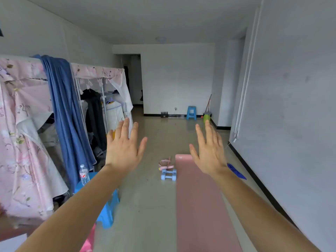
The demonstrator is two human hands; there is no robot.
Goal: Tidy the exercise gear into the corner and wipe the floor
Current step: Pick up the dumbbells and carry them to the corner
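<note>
A pink exercise mat lies unrolled on the floor, running away from me along the right wall. Beside its far left edge sit two light-blue dumbbells and a pink strap or band. A blue flat object lies on the floor right of the mat. My left hand and my right hand are stretched out in front of me, fingers spread, backs toward me, holding nothing and touching nothing.
A fabric wardrobe with pink floral covers and a blue sheet lines the left side. A blue stool with a water bottle stands near me. Far corner: another blue stool, a green bin, a broom handle.
</note>
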